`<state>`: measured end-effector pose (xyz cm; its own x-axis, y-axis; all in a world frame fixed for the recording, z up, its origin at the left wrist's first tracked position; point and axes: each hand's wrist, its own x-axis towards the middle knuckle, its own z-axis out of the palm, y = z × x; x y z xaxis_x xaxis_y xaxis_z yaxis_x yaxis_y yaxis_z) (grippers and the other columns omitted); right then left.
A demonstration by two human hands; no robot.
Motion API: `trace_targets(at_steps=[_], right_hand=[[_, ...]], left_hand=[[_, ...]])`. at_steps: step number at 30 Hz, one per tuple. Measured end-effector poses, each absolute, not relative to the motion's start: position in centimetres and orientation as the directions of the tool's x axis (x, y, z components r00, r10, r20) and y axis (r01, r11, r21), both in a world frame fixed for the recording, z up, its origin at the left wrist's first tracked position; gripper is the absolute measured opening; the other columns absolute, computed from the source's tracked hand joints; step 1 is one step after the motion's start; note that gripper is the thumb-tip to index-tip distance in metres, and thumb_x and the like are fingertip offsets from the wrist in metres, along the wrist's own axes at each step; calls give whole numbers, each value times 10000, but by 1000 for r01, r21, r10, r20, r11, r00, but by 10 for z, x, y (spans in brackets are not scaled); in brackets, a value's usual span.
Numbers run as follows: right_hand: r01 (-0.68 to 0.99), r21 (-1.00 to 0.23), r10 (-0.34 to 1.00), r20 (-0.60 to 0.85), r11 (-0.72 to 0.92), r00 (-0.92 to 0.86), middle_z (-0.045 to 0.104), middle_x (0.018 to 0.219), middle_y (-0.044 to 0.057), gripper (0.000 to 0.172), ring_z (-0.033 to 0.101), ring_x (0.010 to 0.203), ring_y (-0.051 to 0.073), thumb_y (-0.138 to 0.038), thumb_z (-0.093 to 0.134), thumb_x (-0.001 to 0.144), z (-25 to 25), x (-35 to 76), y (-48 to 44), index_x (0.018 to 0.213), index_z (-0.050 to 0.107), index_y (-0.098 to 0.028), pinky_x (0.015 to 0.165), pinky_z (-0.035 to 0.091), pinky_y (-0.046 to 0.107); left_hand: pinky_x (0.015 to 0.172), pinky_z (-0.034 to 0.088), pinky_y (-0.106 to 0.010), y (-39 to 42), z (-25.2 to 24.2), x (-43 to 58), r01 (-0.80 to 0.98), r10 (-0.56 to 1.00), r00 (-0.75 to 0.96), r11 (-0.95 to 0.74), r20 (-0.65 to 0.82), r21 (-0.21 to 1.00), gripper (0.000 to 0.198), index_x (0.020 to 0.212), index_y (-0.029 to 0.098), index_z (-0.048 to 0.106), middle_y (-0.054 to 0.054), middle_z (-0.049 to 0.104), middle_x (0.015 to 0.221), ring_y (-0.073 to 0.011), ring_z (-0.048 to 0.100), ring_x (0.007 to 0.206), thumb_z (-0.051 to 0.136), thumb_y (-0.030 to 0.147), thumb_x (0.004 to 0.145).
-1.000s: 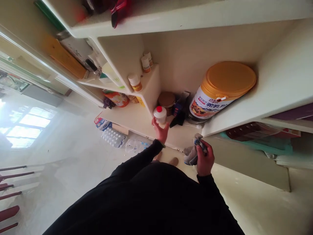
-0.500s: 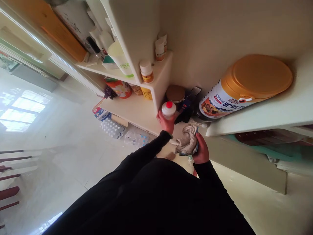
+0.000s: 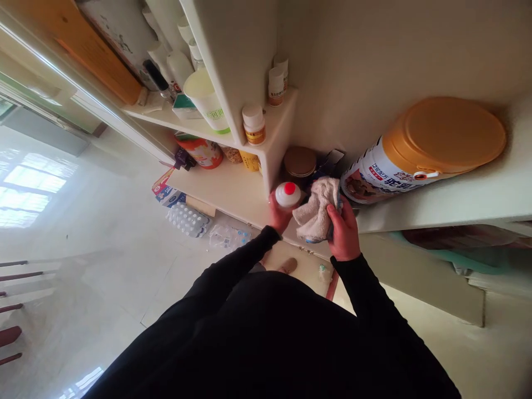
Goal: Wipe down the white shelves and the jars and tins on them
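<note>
My left hand (image 3: 279, 215) is wrapped round a white bottle with a red cap (image 3: 288, 194), held just above the shelf. In my right hand (image 3: 346, 231) is a crumpled beige cloth (image 3: 318, 210) with a bluish edge, pinched between thumb and fingers. The cloth hangs right beside the bottle; whether they touch, I cannot tell. Behind both stands a jar with a brown lid (image 3: 300, 162), and a dark box partly hidden by the cloth.
A large tub with an orange lid (image 3: 453, 141) stands on the right. On the corner ledge (image 3: 286, 113) are several small white pill bottles (image 3: 254, 123). A pale green cup (image 3: 208, 102) sits on the upper left shelf. Wrapped packages (image 3: 189, 220) lie below.
My right hand has raised the cloth toward the bottle, and it now covers part of the dark box. The bottle stays in my left hand, shifted very little.
</note>
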<state>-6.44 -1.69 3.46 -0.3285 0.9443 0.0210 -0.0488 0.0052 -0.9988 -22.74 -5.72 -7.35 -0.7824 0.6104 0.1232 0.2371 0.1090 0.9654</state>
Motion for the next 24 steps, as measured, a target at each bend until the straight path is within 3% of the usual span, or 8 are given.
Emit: trace_targets(at_steps=[3,5,8,10,13,16,19,24], right_hand=[[124,-848,756,381,515,-532,644,1536,141,473,568,1458,322,-430,580,1051,43,-100,-12,1471,629,-219,1276,438,552],[198,-673,589,421,713,-690,632,1509,178,420,564,1411,350,-350,587,1030,41,-124,-11,1408,669,-184,1244,442,556],[351,-503,559,355,790,-749,674,1312,187,332,595,1193,352,-273,621,986,32,-151,-10,1284,719,-165,1088,502,517],[433,-437,590,338,788,-733,683,1179,169,278,577,1094,346,-265,624,977,29,-160,-10,1215,732,-170,1011,500,489],[492,-402,620,311,773,-720,695,1098,162,231,568,1047,343,-260,586,995,34,-170,-6,1147,733,-169,983,483,464],[522,-452,658,222,724,-720,735,1111,170,232,610,1065,342,-260,545,1012,41,-179,4,1107,734,-164,998,492,456],[499,-612,699,128,614,-704,781,1136,147,248,669,1087,326,-323,565,1009,43,-181,23,1103,743,-178,1017,520,445],[295,-919,779,20,262,-627,815,1123,75,430,723,1116,291,-618,666,917,30,-149,45,1076,756,-229,1111,539,452]], left_hand=[[1140,585,-557,-79,-72,-239,307,702,-691,66,175,949,833,1385,175,581,-178,697,1378,-344,703,1270,991,447,713],[1142,585,-543,-87,-69,-249,351,768,-613,56,184,935,628,1288,188,646,-157,738,1301,-334,715,1250,929,446,789],[1057,626,-512,-89,-66,-263,410,856,-489,58,166,910,424,1087,205,700,-116,786,1103,-325,752,1124,912,432,799],[967,654,-486,-88,-68,-269,420,881,-450,68,143,905,446,1056,204,697,-101,787,1029,-314,766,1028,940,434,761],[927,666,-465,-85,-74,-273,396,883,-459,105,98,912,600,1199,191,666,-121,786,1105,-316,780,1039,957,442,738],[1010,658,-490,-83,-79,-274,363,894,-442,111,66,925,819,1377,195,589,-159,761,1288,-352,763,1200,981,469,712],[1114,629,-531,-80,-80,-278,329,918,-386,42,93,944,990,1501,208,504,-181,700,1449,-381,705,1354,1001,461,683],[1131,622,-630,-79,-74,-296,316,963,-242,-34,115,948,926,1453,186,537,-175,711,1409,-421,717,1324,1002,326,664]])
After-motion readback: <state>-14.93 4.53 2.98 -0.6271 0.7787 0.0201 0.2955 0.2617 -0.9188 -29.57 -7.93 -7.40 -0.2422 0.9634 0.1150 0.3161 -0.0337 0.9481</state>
